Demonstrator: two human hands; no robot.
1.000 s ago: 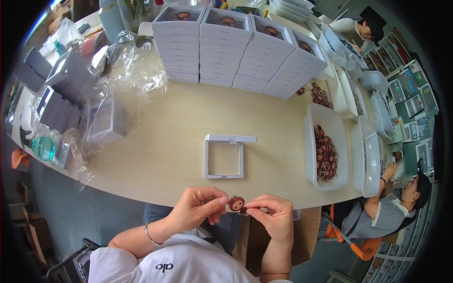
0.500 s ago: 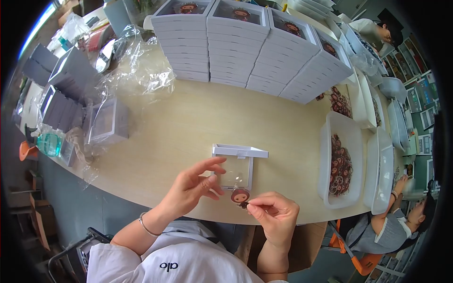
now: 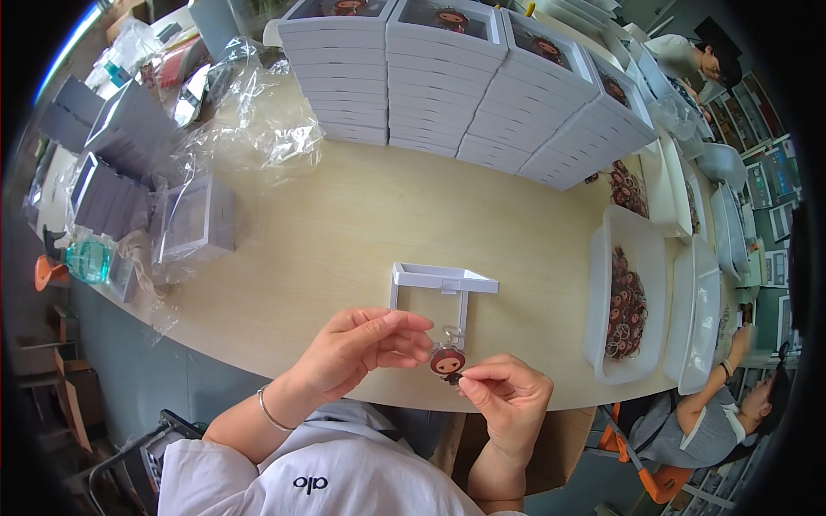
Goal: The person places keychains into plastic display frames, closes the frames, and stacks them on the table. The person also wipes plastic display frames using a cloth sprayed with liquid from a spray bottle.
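Observation:
A character keychain (image 3: 448, 361), with a reddish-brown head and a metal ring at its top, hangs between my hands. The thumb and fingers of my right hand (image 3: 509, 397) pinch it by its lower end. My left hand (image 3: 357, 351) is beside the keychain's upper part with its fingers loosely bent and nothing visible in them; whether a fingertip touches the keychain I cannot tell. Just beyond, a white frame-like box (image 3: 446, 278) lies on the table with its lid raised, its near part covered by my left hand and the keychain.
Tall stacks of white boxes (image 3: 439, 86) stand along the back. A translucent bin (image 3: 600, 344) of similar keychains is on the right, near co-workers. On the left are a clear-windowed box (image 3: 185, 222), crumpled plastic film (image 3: 267, 129) and more boxes (image 3: 107, 202).
My left hand has come closer to the keychain's ring, its fingers less spread. The keychain, in my right hand's pinch, has shifted slightly in view, along with the whole scene.

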